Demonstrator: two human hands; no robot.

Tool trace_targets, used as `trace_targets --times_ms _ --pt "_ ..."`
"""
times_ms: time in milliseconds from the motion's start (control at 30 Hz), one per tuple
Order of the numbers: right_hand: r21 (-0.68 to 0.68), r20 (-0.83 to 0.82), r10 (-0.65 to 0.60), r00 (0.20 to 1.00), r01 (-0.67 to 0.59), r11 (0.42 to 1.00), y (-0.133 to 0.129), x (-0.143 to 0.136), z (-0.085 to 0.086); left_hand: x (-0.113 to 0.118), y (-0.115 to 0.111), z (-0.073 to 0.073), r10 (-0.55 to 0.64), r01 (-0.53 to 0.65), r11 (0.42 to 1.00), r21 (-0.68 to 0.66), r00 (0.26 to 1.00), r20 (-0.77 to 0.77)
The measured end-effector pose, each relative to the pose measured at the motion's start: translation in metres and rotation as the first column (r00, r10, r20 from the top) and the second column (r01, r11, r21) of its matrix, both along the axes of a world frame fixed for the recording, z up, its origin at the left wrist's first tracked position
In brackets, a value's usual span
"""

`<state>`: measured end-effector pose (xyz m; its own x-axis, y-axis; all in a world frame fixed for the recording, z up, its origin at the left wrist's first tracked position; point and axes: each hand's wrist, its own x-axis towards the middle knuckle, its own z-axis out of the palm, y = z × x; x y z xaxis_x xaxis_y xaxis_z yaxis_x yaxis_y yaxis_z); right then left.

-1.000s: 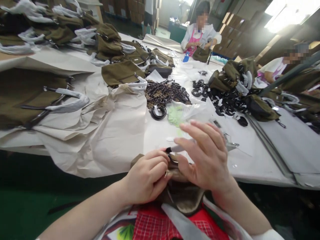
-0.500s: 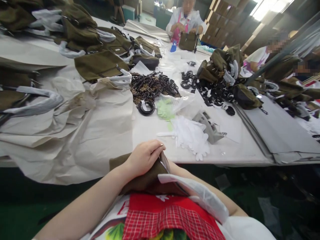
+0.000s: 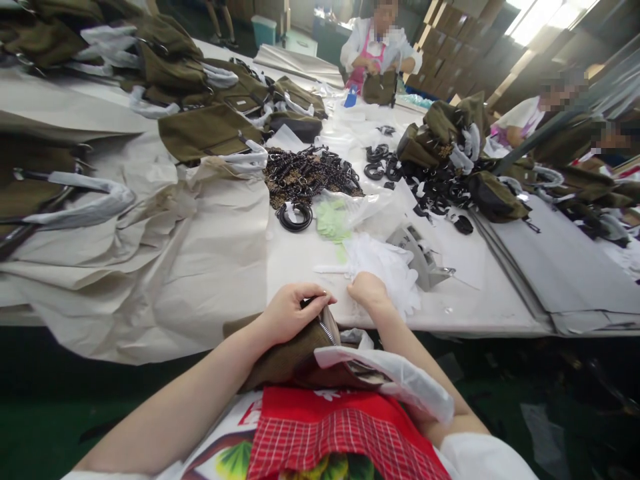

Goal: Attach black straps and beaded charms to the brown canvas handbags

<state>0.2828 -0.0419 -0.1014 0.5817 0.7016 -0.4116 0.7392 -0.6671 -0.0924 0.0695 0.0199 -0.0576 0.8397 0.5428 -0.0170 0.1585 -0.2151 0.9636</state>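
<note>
In my lap lies an olive-brown bag [image 3: 295, 357] with its metal zipper [image 3: 327, 331] undone at the top. My left hand [image 3: 297, 310] is closed over the zipper edge, thumb along the rim. A handle wrapped in white film [image 3: 405, 377] droops over the bag toward my right forearm. My right hand [image 3: 369, 290] is off the bag, at the table's front edge beside a heap of white paper tags [image 3: 385, 263]. Its fingers are curled; whatever lies in them is hidden. A thin white strip [image 3: 331, 269] rests just beyond it.
A grey tape dispenser [image 3: 423, 257] stands right of the tags. Behind lie green slips [image 3: 333, 220], a coiled black strap [image 3: 295, 217] and piled chains [image 3: 315, 173]. Olive bags [image 3: 210, 130] crowd the left; others [image 3: 440, 130] lie right. A co-worker [image 3: 380, 50] handles a bag opposite.
My right hand has come out from behind the bag and moved forward and right to the white tags. My left hand keeps its grip on the bag's edge. The bag's mouth gapes wider.
</note>
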Motion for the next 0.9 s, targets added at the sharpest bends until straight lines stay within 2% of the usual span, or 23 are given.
trace_targets --times_ms 100,200,333,467,567,767,900 --pt "0.101 -0.189 -0.016 0.982 0.036 0.994 -0.002 0.010 -0.004 -0.001 -0.001 -0.004 0.033 -0.032 0.999 -0.010 0.999 0.005" --pt "0.219 -0.370 -0.015 0.929 0.103 0.970 -0.007 0.017 0.003 -0.001 0.001 -0.010 0.031 -0.032 0.999 -0.034 0.999 -0.030" --pt "0.383 -0.502 0.016 0.865 0.206 0.901 -0.013 0.015 0.019 0.004 0.006 -0.012 -0.077 0.071 0.995 -0.067 0.992 -0.101" --pt "0.498 -0.516 0.026 0.856 0.274 0.823 -0.014 0.005 0.028 0.012 0.009 -0.008 -0.219 0.220 0.975 -0.010 0.965 -0.142" --pt "0.545 -0.485 0.023 0.874 0.282 0.789 -0.013 -0.002 0.029 0.018 0.009 -0.007 -0.264 0.273 0.961 0.033 0.949 -0.173" --pt "0.593 -0.420 0.051 0.906 0.232 0.771 -0.012 -0.012 0.038 0.023 0.008 -0.014 -0.253 0.263 0.965 0.008 0.935 -0.247" --pt "0.680 -0.400 0.087 0.912 0.232 0.696 -0.014 -0.013 0.040 0.022 0.007 -0.014 -0.217 0.223 0.975 -0.003 0.947 -0.235"
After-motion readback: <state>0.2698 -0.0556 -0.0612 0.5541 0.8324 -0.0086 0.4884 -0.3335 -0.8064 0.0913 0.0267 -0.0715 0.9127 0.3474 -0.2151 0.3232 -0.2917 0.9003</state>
